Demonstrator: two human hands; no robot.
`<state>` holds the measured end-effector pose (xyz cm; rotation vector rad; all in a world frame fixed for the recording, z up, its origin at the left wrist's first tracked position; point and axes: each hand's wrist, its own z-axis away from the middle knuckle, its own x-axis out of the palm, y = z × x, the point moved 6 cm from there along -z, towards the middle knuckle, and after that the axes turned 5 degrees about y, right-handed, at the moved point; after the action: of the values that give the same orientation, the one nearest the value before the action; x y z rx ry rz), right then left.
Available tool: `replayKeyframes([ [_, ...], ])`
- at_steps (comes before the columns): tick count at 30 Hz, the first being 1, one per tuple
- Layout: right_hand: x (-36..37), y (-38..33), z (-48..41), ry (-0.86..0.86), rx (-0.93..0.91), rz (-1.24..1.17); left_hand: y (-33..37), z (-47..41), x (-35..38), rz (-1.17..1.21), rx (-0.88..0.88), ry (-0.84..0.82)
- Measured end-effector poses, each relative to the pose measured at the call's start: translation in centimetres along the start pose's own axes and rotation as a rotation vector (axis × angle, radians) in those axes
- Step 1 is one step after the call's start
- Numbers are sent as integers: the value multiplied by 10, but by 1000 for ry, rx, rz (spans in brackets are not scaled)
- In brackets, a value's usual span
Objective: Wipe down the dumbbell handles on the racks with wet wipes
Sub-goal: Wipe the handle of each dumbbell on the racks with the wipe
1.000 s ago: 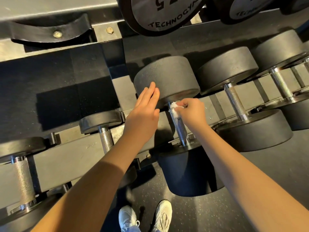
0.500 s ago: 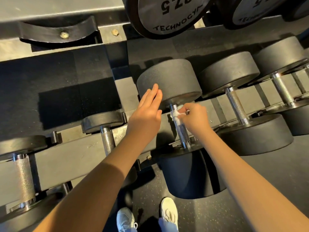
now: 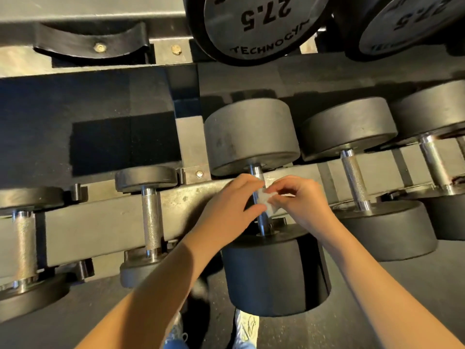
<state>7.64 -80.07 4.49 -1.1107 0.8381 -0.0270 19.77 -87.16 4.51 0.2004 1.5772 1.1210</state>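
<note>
Both pinch: my left hand (image 3: 226,212) and right hand (image 3: 302,202) hold the limp wet wipe (image 3: 264,197) against the rigid dumbbell handle (image 3: 256,172).

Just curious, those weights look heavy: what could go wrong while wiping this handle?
The small wipe, pinched by the left hand and right hand at the handle, might snag or tear on the metal. The dumbbell's near head overhangs the shoes; a hard tug could perhaps roll it off.
</note>
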Motion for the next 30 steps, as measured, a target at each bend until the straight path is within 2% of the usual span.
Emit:
replayKeyframes([
  [3, 0, 2, -4, -23, -10, -15, -3, -14, 12, 53, -88, 17],
  [7, -1, 9, -5, 12, 34, -130, -15, -21, 7, 31, -226, 269],
  [11, -5, 25, 10, 82, 64, 42, -27, -18, 1, -94, -278, 487],
  [14, -2, 35, 25, 106, 86, 81, -24, -25, 14, -198, -222, 483],
  [18, -1, 41, 29, 154, 159, 64, -24, -22, 25, -137, -237, 478],
  [25, 0, 33, 42, 162, 210, 61, -20, -19, 24, -224, -230, 473],
  [28, 1, 32, 48, 200, 220, 84, -19, -23, 21, -164, -296, 477],
  [30, 3, 29, 52, 234, 195, 120, -25, -16, 25, -31, -416, 464],
])
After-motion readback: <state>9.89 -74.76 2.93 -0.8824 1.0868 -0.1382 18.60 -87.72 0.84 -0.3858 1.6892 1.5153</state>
